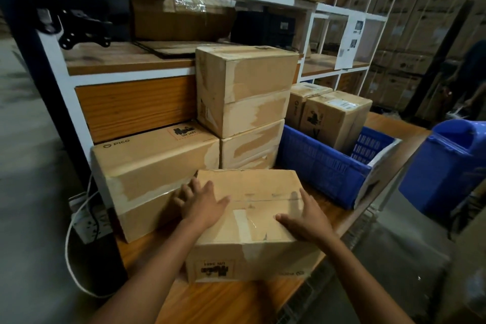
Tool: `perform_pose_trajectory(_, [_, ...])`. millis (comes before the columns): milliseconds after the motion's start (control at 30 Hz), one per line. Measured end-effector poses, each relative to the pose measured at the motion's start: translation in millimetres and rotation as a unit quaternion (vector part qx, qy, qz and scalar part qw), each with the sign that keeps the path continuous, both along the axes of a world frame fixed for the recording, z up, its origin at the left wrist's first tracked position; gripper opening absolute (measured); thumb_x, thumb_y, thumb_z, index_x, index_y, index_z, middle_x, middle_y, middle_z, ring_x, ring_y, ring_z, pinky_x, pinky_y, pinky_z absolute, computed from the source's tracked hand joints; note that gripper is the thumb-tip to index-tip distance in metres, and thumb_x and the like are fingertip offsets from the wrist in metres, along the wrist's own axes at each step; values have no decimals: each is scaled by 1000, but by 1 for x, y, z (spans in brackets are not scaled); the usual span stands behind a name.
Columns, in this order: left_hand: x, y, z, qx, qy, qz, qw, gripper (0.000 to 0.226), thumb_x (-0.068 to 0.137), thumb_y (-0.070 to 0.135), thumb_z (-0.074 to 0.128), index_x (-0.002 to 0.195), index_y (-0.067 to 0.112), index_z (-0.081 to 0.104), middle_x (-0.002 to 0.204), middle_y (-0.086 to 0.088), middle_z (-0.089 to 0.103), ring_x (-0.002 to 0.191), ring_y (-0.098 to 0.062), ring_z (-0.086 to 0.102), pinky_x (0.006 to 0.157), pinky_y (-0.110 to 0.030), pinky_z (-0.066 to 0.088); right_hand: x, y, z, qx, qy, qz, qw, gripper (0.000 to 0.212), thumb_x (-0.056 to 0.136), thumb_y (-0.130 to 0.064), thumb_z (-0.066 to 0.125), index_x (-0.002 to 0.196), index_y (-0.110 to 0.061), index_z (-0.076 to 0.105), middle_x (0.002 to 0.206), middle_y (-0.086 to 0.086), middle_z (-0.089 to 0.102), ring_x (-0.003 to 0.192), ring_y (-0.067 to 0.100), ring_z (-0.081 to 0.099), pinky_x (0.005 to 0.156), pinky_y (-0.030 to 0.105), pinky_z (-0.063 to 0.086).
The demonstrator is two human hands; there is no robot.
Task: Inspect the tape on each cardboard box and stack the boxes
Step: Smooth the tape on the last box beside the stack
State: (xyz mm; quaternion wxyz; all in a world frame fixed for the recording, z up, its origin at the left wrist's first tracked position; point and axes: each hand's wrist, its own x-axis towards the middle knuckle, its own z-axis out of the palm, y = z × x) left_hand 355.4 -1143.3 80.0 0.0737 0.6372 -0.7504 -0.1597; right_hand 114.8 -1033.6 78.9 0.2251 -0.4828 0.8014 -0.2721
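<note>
Both hands flat, fingers spread, on taped cardboard box (252,208); clear tape wrinkled, label upside-down.

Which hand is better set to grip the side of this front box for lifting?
Left, probably: the left hand has fingers reaching past the left edge of the front box, while the right hand lies flat on top.

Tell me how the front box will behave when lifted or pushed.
The box likely stays stiff: its edges look square. The glossy tape on top may be slippery. Broad and low on the table, it probably slides, not tips.
</note>
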Motion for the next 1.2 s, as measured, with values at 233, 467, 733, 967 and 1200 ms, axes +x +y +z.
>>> perform_pose_trajectory(233, [12,-8,26,44,265,76,960,78,91,59,56,156,28,26,159,-14,30,141,-35,38,114,-43,34,-10,3,12,-87,-66,-57,992,94,83,-57,73,156,-22,27,155,8,39,134,25,47,108,44,44])
perform_pose_trajectory(467, [9,14,74,-43,371,113,921,59,105,43,42,158,26,24,159,-9,34,144,-33,33,113,-45,30,-15,4,56,-123,-20,-109,986,56,94,-50,63,138,-22,44,127,2,45,100,16,49,80,31,38])
perform_pose_trajectory(733, [5,27,50,-103,537,209,811,41,101,56,41,90,18,53,82,-5,56,76,-27,55,69,-37,44,-12,10,34,-216,-163,-223,936,18,93,-30,61,102,-20,50,102,7,60,84,20,60,71,37,50])
perform_pose_trajectory(967, [8,32,39,-73,609,259,746,31,96,38,62,104,10,53,94,-5,58,91,-27,58,71,-34,46,-2,18,5,-204,-196,-237,929,14,92,-9,57,99,-19,50,101,7,59,84,16,55,63,29,40])
perform_pose_trajectory(1200, [9,34,43,-312,357,92,876,23,80,4,72,98,14,62,107,-2,50,102,-25,50,79,-33,41,13,15,40,-339,-80,-180,920,41,88,-3,61,124,-19,50,123,-3,46,107,10,51,73,18,43])
